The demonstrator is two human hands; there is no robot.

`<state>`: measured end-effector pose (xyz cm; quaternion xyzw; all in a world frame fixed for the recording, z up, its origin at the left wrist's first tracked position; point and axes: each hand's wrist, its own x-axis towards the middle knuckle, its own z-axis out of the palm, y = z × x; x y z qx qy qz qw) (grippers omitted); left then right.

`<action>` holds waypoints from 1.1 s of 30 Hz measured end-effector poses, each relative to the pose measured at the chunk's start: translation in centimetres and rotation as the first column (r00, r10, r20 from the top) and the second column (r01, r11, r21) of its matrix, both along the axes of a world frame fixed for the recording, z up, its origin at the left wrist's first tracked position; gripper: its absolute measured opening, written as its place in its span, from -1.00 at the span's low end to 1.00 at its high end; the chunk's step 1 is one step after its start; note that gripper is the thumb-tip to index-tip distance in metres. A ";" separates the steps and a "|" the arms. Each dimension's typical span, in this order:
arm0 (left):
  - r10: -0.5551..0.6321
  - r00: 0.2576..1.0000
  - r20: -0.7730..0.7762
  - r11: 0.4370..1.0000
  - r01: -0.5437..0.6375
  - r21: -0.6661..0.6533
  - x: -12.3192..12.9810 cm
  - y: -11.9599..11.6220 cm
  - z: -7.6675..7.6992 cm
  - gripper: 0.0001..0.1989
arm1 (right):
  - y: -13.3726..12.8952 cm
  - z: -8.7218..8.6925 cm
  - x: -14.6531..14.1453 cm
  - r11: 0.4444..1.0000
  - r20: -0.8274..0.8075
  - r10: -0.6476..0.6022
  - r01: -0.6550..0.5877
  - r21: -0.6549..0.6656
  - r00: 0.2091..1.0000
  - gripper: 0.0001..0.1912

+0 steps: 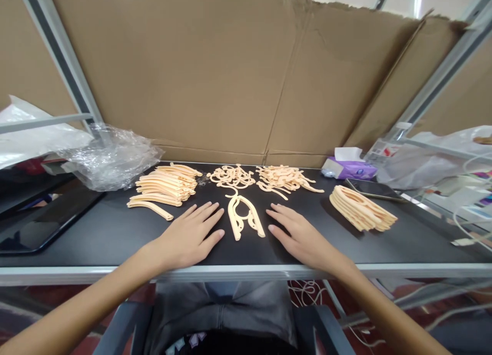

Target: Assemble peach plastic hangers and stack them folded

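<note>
A cream plastic folding hanger point(251, 211), its two arms folded down and its hook pointing away from me, lies on the black tabletop between my hands. My left hand point(191, 235) rests flat to its left, fingers spread, touching only the table. On the other side my right hand point(302, 235) lies palm down with its fingers apart, holding nothing. Beyond my left hand is a pile of loose hanger arms point(165, 185). Hooks point(232, 176) are heaped behind the hanger, and a heap of thin curved pieces point(286, 178) sits to their right.
Folded hangers point(361, 210) are stacked on the right. Behind them are a purple tissue pack point(349, 168) and a dark phone-like slab point(374, 189). Clear plastic wrap point(111, 157) and a black glossy panel point(49, 216) occupy the left. Cardboard point(184, 78) walls the back.
</note>
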<state>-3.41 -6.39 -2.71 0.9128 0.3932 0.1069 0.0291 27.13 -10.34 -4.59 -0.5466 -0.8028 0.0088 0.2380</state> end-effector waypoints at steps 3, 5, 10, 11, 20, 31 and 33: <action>0.030 0.999 0.046 0.998 -0.032 0.050 -0.3 -0.8 -0.5 -0.47 | -0.5 -0.3 -0.2 0.999 0.017 0.004 -0.005 0.041 1.000 -0.54; 0.026 0.998 0.055 0.998 -0.029 0.058 -0.3 -0.9 -0.6 -0.48 | -0.6 -0.4 -0.4 0.997 0.032 0.003 -0.005 0.071 0.999 -0.56; 0.032 0.999 -0.005 0.999 -0.032 0.005 -0.1 -0.9 -0.2 -0.43 | -0.6 0.0 -0.8 0.999 0.080 0.001 -0.004 0.035 0.997 -0.51; 0.037 0.999 -0.017 0.999 -0.037 -0.004 -0.1 -0.9 -0.1 -0.43 | -0.6 0.1 -0.8 1.000 0.087 0.003 -0.004 0.016 0.996 -0.50; 0.054 0.999 -0.003 0.998 -0.054 0.020 -0.1 -0.8 -0.1 -0.44 | -0.6 0.0 -0.9 1.000 0.047 -0.005 0.005 0.009 0.999 -0.51; 0.061 0.998 0.025 0.998 -0.061 0.025 0.0 -0.8 -0.3 -0.46 | -0.6 1.8 -4.8 0.997 -0.122 -0.055 0.048 -0.058 0.991 -0.51; 0.058 0.998 0.033 0.998 -0.059 0.034 0.0 -0.8 -0.4 -0.46 | -0.7 2.0 -6.9 1.000 -0.065 -0.006 0.006 -0.005 0.998 -0.45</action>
